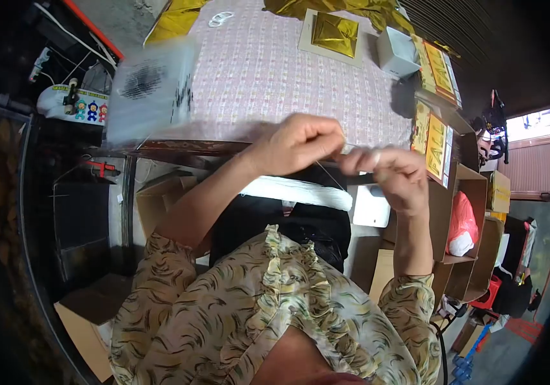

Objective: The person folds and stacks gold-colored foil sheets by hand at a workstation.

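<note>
White thread point(297, 192) lies bundled across the lap, on the person's side of the cloth-covered surface point(275, 83), and the left hand's point(304, 146) fingers, over that surface's near edge, are curled closed, seemingly on a fine strand. If that pinch loosened or the strand caught, it could slip or tangle. Blur on the right hand point(395, 172) leaves its grip untellable, and the strand's path between the hands is unclear.

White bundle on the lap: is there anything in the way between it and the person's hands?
Nothing visible stands in the way. The white bundle lies below the left hand and the right hand in the head view; a thin strand shows in the gap, but hardly looks like an obstacle.
</note>
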